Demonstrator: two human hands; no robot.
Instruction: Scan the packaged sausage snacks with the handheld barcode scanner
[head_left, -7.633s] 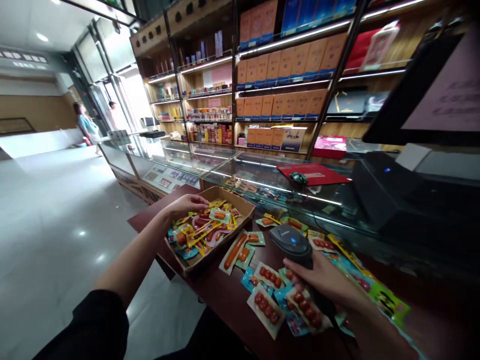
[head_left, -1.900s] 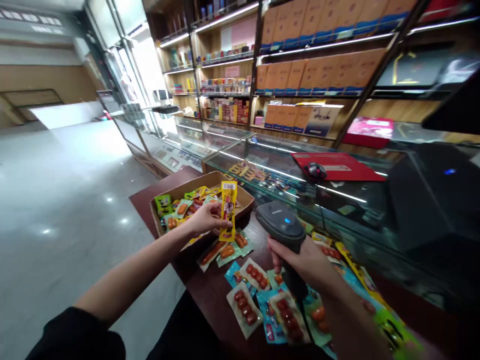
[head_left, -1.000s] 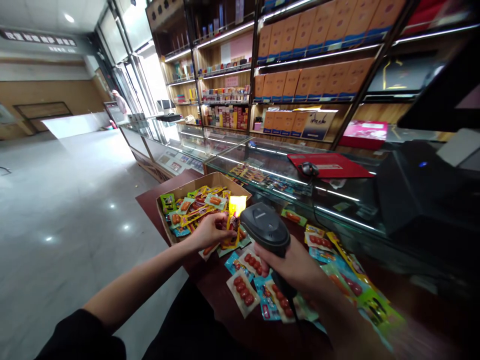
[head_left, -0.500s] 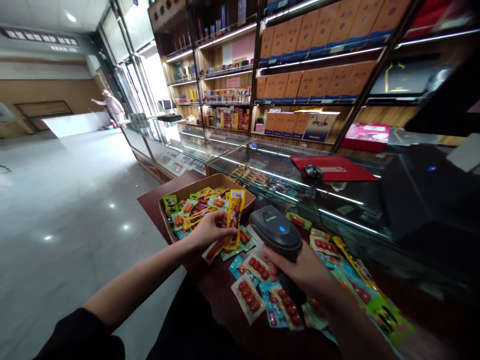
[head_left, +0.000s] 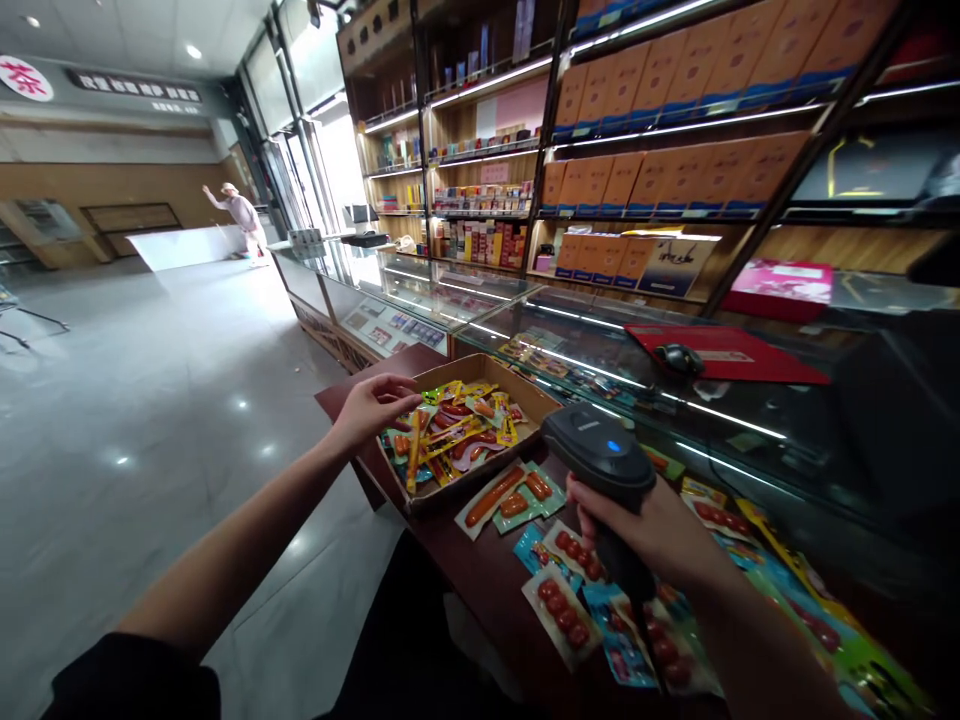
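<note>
My left hand (head_left: 377,408) hovers over the left rim of a cardboard box (head_left: 536,402), fingers apart, holding nothing. Many small snack packets in yellow, green and clear wrappers (head_left: 457,430) fill the box. In my right hand (head_left: 637,520) is a black barcode scanner (head_left: 596,448) with a lit blue light, its head pointing toward the box. Between the two hands, a long sausage packet (head_left: 491,500) lies on the dark red table (head_left: 469,580). Packets of round red sausages (head_left: 562,612) and blue packets (head_left: 619,635) lie under and around the scanner.
A glass display counter (head_left: 510,315) runs behind the box. On it rest a red mat (head_left: 757,355) and a black mouse (head_left: 679,358). Shelves with orange boxes (head_left: 675,180) stand beyond. Far left, a person (head_left: 244,215) stands by a white counter (head_left: 184,248).
My left hand has let go of the yellow packet, moved left and opened. The view has shifted left, and the distant person's arm is raised higher. My right hand still holds the scanner.
</note>
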